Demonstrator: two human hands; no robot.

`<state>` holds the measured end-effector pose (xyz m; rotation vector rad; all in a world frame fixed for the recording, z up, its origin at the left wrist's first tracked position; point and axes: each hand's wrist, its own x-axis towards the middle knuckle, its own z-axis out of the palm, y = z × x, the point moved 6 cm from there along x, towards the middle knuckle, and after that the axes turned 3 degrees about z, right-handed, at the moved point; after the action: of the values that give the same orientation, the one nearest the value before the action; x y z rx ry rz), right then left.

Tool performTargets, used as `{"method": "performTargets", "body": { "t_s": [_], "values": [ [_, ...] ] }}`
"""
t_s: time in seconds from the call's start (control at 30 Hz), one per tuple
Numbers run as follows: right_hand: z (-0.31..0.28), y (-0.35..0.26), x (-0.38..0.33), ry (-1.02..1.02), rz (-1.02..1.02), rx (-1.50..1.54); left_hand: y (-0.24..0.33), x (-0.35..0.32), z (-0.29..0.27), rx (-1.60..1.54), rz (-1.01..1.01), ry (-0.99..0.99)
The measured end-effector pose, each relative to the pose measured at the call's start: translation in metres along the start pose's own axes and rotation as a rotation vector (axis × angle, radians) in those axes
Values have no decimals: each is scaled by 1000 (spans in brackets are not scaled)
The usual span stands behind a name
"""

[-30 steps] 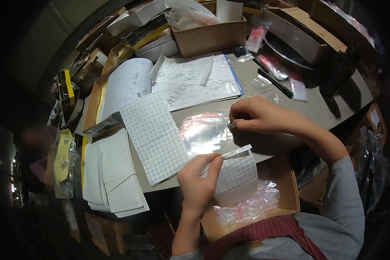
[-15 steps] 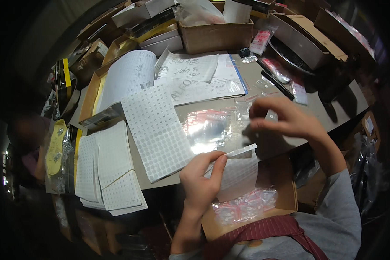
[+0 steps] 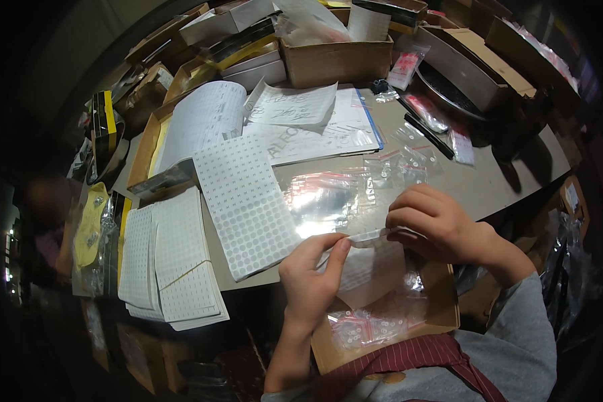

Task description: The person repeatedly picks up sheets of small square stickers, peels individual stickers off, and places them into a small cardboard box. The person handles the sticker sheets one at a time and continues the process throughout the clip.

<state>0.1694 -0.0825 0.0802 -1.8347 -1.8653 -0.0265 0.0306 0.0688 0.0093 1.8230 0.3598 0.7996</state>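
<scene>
My left hand [image 3: 309,281] pinches a white sticker sheet [image 3: 372,271] between thumb and fingers, its top edge folded over into a narrow strip. At the right end of that fold is my right hand [image 3: 435,224], fingers curled and drawn together; whether a sticker is between the fingertips is too small to make out. The sheet hangs over an open cardboard box [image 3: 451,301] on my lap side, which holds small clear zip bags [image 3: 368,328] with white round labels. Just beyond my hands, a stack of clear zip bags [image 3: 321,194] with red seals lies on the table.
A larger sheet of round stickers [image 3: 251,208] lies left of the bags, beside banded stacks of sheets [image 3: 184,261]. Several small bags [image 3: 385,167] and a black marker [image 3: 429,137] lie at the right. Papers [image 3: 321,137] and cardboard boxes [image 3: 335,60] line the back.
My right hand has come down and toward me from over the small bags to the right end of the folded sheet. My left hand keeps its pinch.
</scene>
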Motion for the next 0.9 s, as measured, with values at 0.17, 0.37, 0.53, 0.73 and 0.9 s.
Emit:
{"method": "performTargets", "body": {
  "t_s": [0.17,0.37,0.53,0.73,0.9],
  "values": [
    [-10,-4,0,68,-67,8,4,2,0,30,-3,-8],
    [9,61,33,103,160,244,3,2,1,59,-11,2],
    [36,89,41,43,333,304,0,0,2,4,-8,25],
    [33,98,30,72,376,292,2,1,0,63,58,31],
    [41,87,38,38,274,150,0,0,2,31,50,39]
  ]
}}
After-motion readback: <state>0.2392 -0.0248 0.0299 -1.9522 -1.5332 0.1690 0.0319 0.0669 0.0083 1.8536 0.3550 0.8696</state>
